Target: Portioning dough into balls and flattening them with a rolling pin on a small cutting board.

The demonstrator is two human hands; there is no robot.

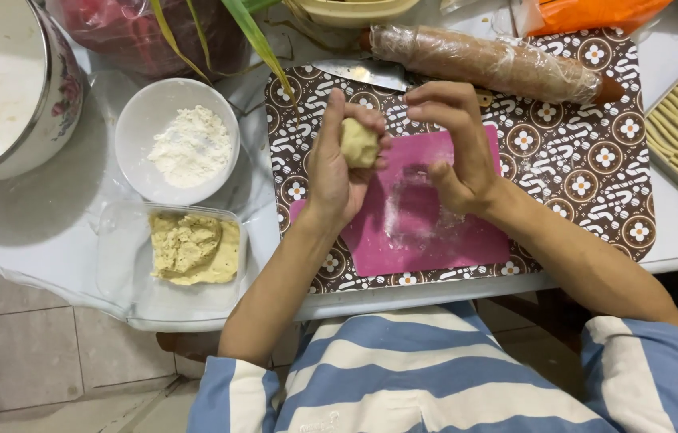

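White bench (58, 240), pink mat (427, 228): my left hand (335, 172) cups a dough ball (359, 143); my right hand (455, 148) hovers beside it, fingers curled, empty.

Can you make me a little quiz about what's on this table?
1. Which hand holds the dough ball?
2. True or false: the rolling pin lies on the pink mat.
3. What is in the white bowl: A) flour, B) water, C) eggs?

Key:
1. The left hand; the right hand hovers beside it, empty.
2. False. It lies past the pink mat, on the patterned mat.
3. A, flour.
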